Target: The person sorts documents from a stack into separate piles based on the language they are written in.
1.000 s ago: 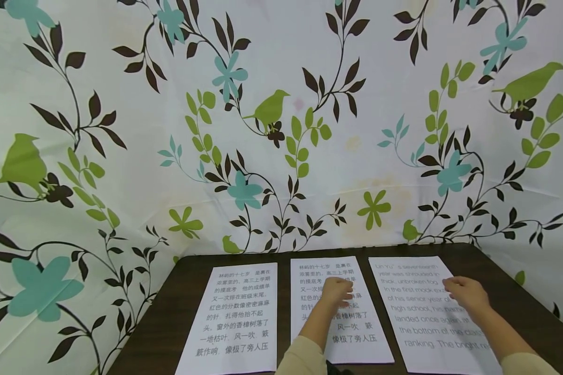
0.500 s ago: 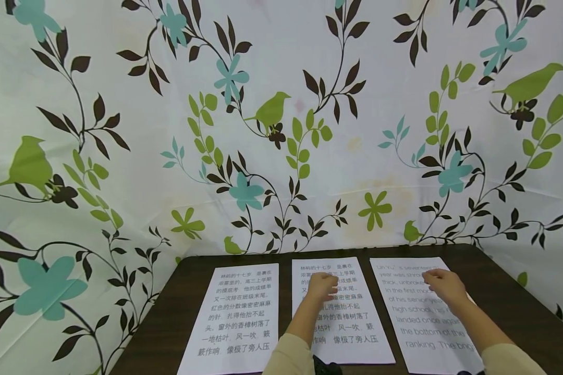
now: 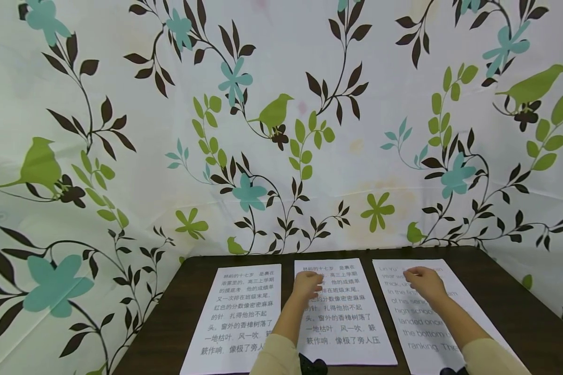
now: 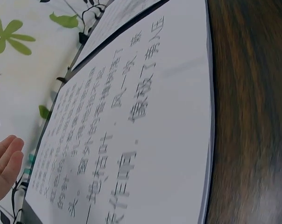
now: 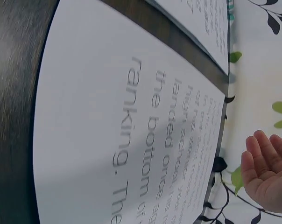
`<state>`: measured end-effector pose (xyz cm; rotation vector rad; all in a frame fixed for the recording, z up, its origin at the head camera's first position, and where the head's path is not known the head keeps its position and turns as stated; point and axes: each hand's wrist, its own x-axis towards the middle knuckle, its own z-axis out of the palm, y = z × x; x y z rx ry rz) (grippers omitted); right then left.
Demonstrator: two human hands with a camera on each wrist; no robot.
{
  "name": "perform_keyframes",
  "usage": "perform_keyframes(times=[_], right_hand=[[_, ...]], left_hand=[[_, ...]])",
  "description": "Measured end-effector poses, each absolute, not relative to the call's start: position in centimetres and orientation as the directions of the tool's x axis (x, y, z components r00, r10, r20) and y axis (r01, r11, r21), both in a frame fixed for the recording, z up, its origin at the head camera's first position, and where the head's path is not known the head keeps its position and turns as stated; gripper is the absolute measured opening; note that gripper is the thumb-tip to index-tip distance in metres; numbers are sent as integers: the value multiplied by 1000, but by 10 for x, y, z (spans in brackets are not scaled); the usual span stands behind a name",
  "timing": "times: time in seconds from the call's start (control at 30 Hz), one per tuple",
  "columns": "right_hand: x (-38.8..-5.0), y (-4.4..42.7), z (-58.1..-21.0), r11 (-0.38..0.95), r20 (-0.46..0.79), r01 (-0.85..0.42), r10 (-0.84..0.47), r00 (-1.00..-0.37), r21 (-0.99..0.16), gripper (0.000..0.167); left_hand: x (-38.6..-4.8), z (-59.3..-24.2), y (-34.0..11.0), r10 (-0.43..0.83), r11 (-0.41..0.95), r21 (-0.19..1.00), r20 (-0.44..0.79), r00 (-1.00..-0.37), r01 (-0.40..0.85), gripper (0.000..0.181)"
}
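Observation:
My left hand [image 3: 307, 285] hovers over the upper left part of the middle printed sheet [image 3: 342, 317], which bears Chinese text. Its fingers bend loosely with nothing between them. Above the right printed sheet [image 3: 417, 333], lettered in English, hangs my right hand [image 3: 426, 285], likewise holding nothing. In the left wrist view the fingers of the left hand [image 4: 5, 165] show at the left edge, apart from the paper. Relaxed, slightly bent fingers and the palm of the right hand [image 5: 269, 179] appear in the right wrist view.
A third sheet [image 3: 239, 317] with Chinese text lies on the left of the dark wooden table [image 3: 173, 312]. Both Chinese-text sheets have visible thickness at their edges, like stacks. Behind the table hangs a white cloth [image 3: 347, 172] patterned with leaves, flowers and birds.
Both hands have moved left, and the right hand now lies over the upper left of the English sheet. The head view has shifted slightly. The sheets stay in place.

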<state>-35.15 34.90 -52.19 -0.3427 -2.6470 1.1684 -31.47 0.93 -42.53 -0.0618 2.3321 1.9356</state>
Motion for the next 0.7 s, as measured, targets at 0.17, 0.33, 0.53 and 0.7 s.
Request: perform_keyframes(times=[0.17,0.33,0.53,0.7], right_hand=[[-353,334,-520,662,109,115,287,-952,-740,60],[-336,309,-494,640,81,100,248,-965,-761,50],[-309,275,-455,591,-2,140,229,-974,-794,42],[-290,254,-433,597,4,120,202,-979,-793,39]], left_hand=[[-315,-427,-2,15,171,980,-101,-995,-97,40],[-318,-431,-12,8,153,984,-90,-996,-88,38],[-322,-438,-24,-8,143,986,-83,-997,-83,41],[-323,-442,-33,-33,142,986,-82,-996,-86,42]])
